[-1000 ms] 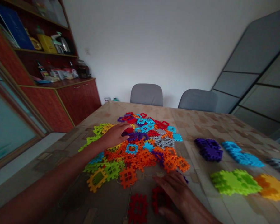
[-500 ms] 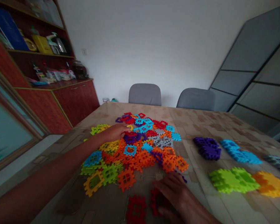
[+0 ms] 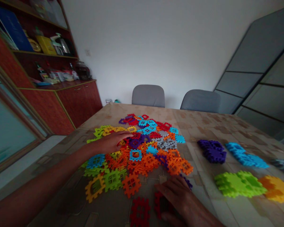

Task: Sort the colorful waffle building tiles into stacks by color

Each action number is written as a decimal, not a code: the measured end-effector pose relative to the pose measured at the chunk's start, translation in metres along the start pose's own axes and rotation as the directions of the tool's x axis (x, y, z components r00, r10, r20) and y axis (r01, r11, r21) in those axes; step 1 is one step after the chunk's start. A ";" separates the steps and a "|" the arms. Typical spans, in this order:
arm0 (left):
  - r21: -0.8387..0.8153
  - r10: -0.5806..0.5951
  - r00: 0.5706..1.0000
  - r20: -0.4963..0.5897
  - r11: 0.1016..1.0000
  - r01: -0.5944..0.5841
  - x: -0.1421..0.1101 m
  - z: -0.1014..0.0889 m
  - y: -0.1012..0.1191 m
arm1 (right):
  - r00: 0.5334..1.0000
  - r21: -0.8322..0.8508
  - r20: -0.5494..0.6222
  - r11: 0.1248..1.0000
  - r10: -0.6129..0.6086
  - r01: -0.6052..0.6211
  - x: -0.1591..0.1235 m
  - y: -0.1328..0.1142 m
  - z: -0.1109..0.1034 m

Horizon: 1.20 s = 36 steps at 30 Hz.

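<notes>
The right hand (image 3: 180, 197) curls palm-down over a dark red piece (image 3: 158, 201); whether its grip is closed can't be told. A latticed red piece (image 3: 140, 212) lies just beside. Farther off, the left hand (image 3: 112, 142), grip open, stretches flat over the multicoloured pile (image 3: 142, 157).

I see multicoloured, notched plastic squares (image 3: 148, 160) heaped loosely on the table (image 3: 191, 126), a red windowed plastic square (image 3: 140, 212) lying flat nearby.

No readable text, label, number or sign shows anywhere.
</notes>
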<state>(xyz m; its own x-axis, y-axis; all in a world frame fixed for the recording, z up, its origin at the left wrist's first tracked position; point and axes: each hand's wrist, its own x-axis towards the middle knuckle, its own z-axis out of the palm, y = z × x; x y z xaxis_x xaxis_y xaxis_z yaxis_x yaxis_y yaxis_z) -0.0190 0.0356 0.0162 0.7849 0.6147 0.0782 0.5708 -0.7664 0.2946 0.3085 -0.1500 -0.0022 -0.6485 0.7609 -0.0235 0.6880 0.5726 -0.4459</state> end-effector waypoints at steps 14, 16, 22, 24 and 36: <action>0.027 -0.006 0.977 0.211 1.000 0.000 0.057 0.003 -0.017 | 0.997 0.051 0.041 0.997 0.062 -0.064 -0.001 -0.006 -0.009; 0.028 0.009 0.975 0.223 0.999 -0.016 0.064 0.003 -0.017 | 0.997 0.054 0.046 0.997 0.057 -0.060 0.000 -0.007 -0.009; 0.033 0.046 0.977 0.209 0.998 -0.055 0.069 0.003 -0.014 | 0.998 0.052 0.036 0.997 0.049 -0.050 0.000 -0.008 -0.010; 0.043 0.039 0.985 0.170 0.998 -0.047 0.067 0.003 -0.013 | 0.999 0.058 0.021 0.997 0.040 -0.041 -0.001 -0.009 -0.011; 0.042 0.081 0.996 -0.042 0.996 -0.079 0.019 -0.005 0.028 | 0.999 0.076 0.016 0.996 0.044 -0.045 -0.001 -0.010 -0.010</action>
<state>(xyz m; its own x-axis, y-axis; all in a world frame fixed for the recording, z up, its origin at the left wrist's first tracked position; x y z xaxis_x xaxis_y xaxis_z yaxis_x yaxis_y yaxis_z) 0.0108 0.0267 0.0304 0.8177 0.5580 0.1417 0.5166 -0.8198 0.2469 0.3060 -0.1533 0.0112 -0.6228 0.7803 -0.0573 0.6897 0.5130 -0.5110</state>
